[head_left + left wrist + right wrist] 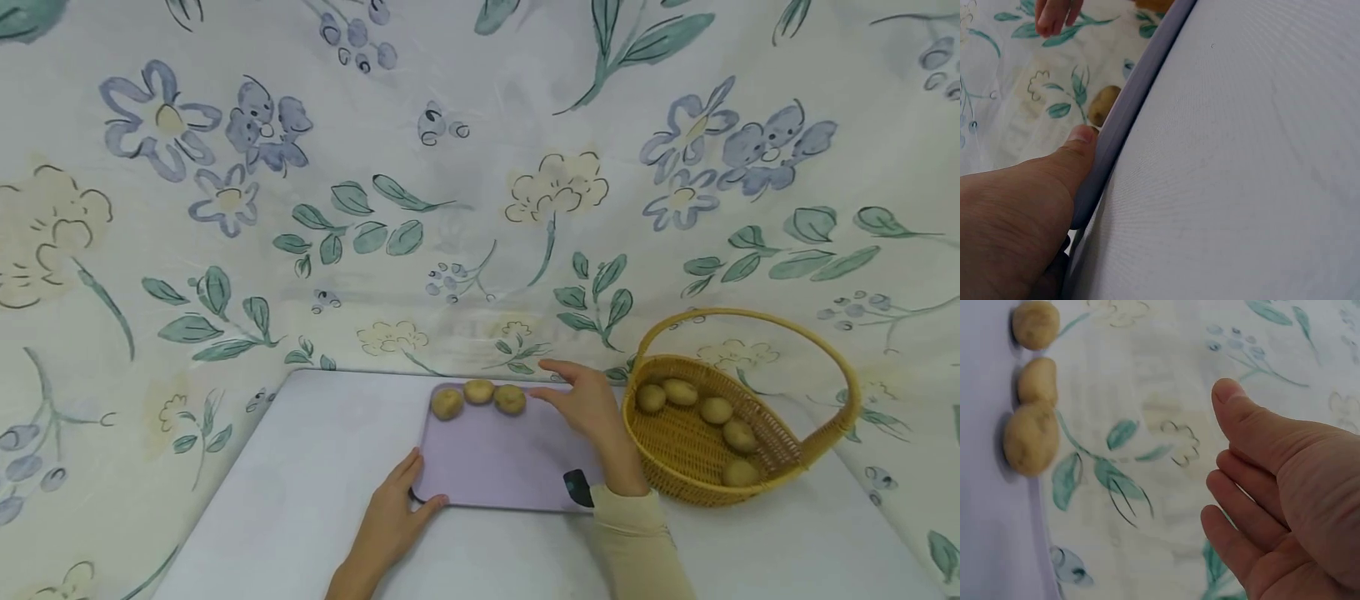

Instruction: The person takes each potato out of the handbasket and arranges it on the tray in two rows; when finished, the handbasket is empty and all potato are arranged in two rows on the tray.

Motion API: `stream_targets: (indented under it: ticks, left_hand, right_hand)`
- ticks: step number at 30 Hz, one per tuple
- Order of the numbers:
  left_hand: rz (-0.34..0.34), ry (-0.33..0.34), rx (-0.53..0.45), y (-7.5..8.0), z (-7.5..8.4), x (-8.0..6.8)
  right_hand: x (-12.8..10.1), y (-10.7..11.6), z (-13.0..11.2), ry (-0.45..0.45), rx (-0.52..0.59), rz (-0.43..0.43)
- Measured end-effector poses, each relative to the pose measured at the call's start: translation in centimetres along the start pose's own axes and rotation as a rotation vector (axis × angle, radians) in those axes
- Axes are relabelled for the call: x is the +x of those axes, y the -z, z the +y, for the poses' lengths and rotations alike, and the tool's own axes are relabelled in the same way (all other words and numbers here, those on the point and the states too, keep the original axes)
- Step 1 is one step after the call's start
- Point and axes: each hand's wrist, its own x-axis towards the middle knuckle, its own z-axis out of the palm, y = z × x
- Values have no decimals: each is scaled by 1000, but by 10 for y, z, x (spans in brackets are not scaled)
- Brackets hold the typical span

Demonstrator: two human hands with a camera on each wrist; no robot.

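Observation:
A lavender cutting board (491, 467) lies flat on the white table. Three potatoes (510, 399) sit in a row along its far edge, toward the left. My left hand (387, 521) holds the board's near left corner, the thumb along the front edge and the fingers at the left side. In the left wrist view the thumb (1079, 147) presses against the board's rim. My right hand (585, 404) hovers over the far right of the board, thumb and fingers apart, holding nothing. It is just right of the nearest potato, not touching it in the right wrist view (1032, 440).
A yellow wicker basket (675, 492) with a tall handle stands right of the board and holds several potatoes (716, 409). A small dark object (577, 487) shows beside the right wrist. Behind the table (330, 442) hangs a floral cloth (465, 183).

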Motion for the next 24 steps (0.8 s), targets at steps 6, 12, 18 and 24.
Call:
stream_targets:
  ticks: [6,12,18,24]
  left_hand:
    - [-12,-4,-10,0,1,1]
    - [-24,-4,-10,1,-1,1]
    - [-31,4,1,1,-4,1]
    - [-32,-5,3,-2,-3,3]
  right_hand:
    - [-13,36,16,-78,8,72]
    - [-29,76,40,-149,-3,41]
    - [-43,105,60,-201,-61,28]
    - [-57,132,69,-295,-39,28]
